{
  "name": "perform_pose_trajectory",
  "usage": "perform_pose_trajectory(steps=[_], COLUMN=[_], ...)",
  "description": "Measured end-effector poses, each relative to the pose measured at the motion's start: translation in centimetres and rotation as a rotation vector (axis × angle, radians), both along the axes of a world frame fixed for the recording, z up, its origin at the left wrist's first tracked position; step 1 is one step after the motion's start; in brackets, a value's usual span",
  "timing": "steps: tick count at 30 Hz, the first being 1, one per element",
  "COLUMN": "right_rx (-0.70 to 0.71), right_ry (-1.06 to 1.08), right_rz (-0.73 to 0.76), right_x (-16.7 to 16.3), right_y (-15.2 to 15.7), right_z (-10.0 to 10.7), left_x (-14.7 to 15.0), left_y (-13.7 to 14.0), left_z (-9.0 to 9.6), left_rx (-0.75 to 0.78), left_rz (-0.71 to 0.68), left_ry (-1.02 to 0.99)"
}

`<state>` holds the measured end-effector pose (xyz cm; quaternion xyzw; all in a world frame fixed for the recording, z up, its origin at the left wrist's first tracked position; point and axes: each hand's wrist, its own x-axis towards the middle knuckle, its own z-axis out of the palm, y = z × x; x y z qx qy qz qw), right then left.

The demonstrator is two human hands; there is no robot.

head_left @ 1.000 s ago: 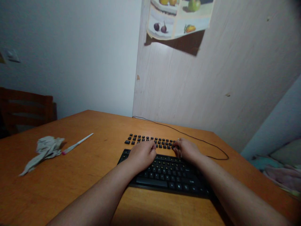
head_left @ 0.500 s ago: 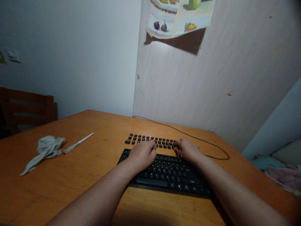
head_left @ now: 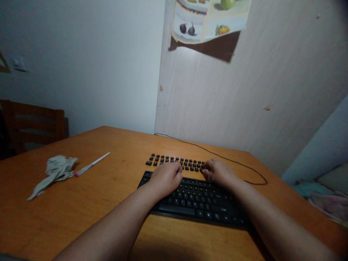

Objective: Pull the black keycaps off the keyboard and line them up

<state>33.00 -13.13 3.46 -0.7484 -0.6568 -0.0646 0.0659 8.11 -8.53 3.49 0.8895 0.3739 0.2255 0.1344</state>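
Observation:
A black keyboard (head_left: 185, 211) lies on the table, with its upper rows stripped to bare key stems. Behind it, loose black keycaps (head_left: 162, 160) stand in rows on the wood. My left hand (head_left: 167, 177) is curled closed over the keyboard's upper left part, thumb against the fingers; whatever it holds is hidden. At the right end of the rows, my right hand (head_left: 219, 172) has its fingertips bent together on a dark keycap, partly covered by the fingers.
On the left of the wooden table (head_left: 108, 214) lie a crumpled pale cloth (head_left: 61, 168) and a white stick with a pink end (head_left: 94, 163). A thin black cable (head_left: 231, 159) curves behind my right hand to the wall. A wooden chair (head_left: 40, 123) stands at far left.
The view has shifted slightly, so everything sits a little further right. My right fingers have moved slightly at the end of the keycap rows; my left hand keeps its closed pose.

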Motion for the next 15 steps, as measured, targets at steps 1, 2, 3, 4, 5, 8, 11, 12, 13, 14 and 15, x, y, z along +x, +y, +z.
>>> perform_pose_trajectory(steps=[1, 2, 3, 4, 5, 8, 11, 12, 13, 14, 15], right_rx=[0.019, 0.043, 0.072, 0.101, 0.129, 0.219, 0.298, 0.275, 0.246, 0.188, 0.124], right_ry=[0.015, 0.041, 0.081, 0.136, 0.203, 0.425, 0.636, 0.728, 0.825, 0.907, 0.967], right_rz=[-0.006, -0.006, 0.006, 0.031, 0.061, 0.108, 0.054, 0.035, 0.022, 0.027, 0.042], right_x=[0.2, 0.4, 0.6, 0.8, 1.0, 1.0, 0.1, -0.3, -0.7, -1.1, -1.4], right_y=[-0.1, -0.3, -0.5, -0.8, -1.1, -2.4, -4.0, -4.6, -5.2, -5.7, -6.2], right_z=[0.2, 0.5, 0.7, 1.0, 1.2, 1.8, 2.3, 2.5, 2.7, 2.9, 3.1], left_x=[0.0, 0.0, 0.0, 0.0, 0.0, -0.1, -0.1, -0.1, -0.1, -0.1, -0.1], left_y=[0.0, 0.0, 0.0, 0.0, 0.0, 0.0, -0.1, -0.1, -0.1, -0.1, -0.1], left_z=[0.0, 0.0, -0.1, -0.1, -0.1, 0.0, 0.0, 0.0, 0.0, 0.0, 0.0], left_rx=[0.001, 0.004, 0.009, 0.015, 0.021, 0.025, 0.028, 0.029, 0.030, 0.033, 0.036], left_rz=[0.000, -0.001, -0.004, -0.008, -0.012, -0.018, -0.022, -0.022, -0.021, -0.020, -0.019], left_ry=[0.000, -0.001, -0.003, -0.006, -0.005, 0.011, 0.023, 0.026, 0.031, 0.035, 0.039])
